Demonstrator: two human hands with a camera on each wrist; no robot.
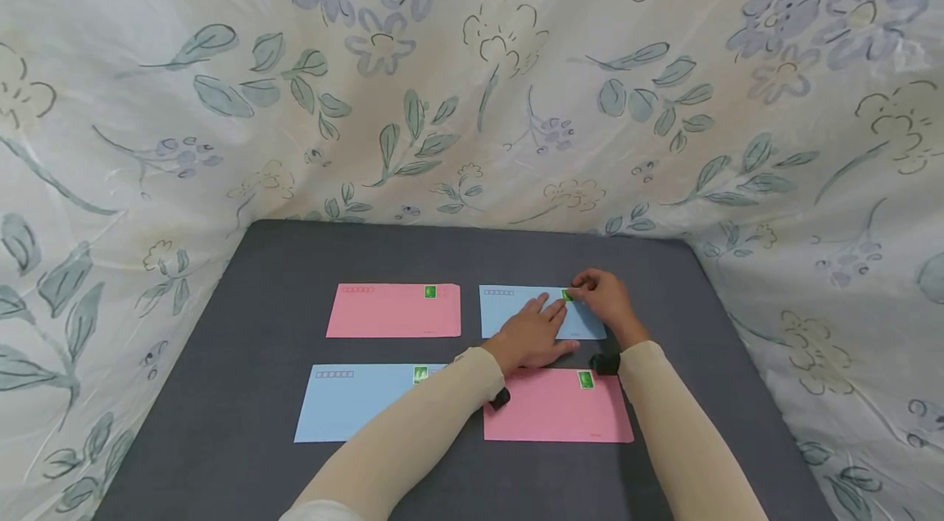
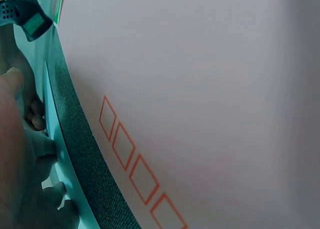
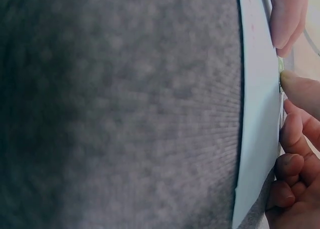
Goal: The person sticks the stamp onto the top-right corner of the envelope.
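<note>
A blue envelope (image 1: 516,316) lies at the far right of the table, a green stamp (image 1: 567,295) at its top right corner. My left hand (image 1: 533,332) rests flat across this envelope, fingers spread and fingertips just left of the stamp. My right hand (image 1: 603,297) pinches at the stamp's upper right edge with thumb and forefinger. In the right wrist view its thumb (image 3: 300,91) is against the stamp, and the other fingers are curled. Left fingertips (image 3: 286,24) show close above that thumb.
Nearer me lies a pink envelope (image 1: 553,414) with a stamp (image 1: 586,379), partly under my wrists. On the left are another pink envelope (image 1: 391,312) and a blue envelope (image 1: 354,406), both stamped; my left sleeve (image 1: 420,431) overlaps the blue one. A floral cloth (image 1: 442,136) hangs behind the dark table (image 1: 221,423).
</note>
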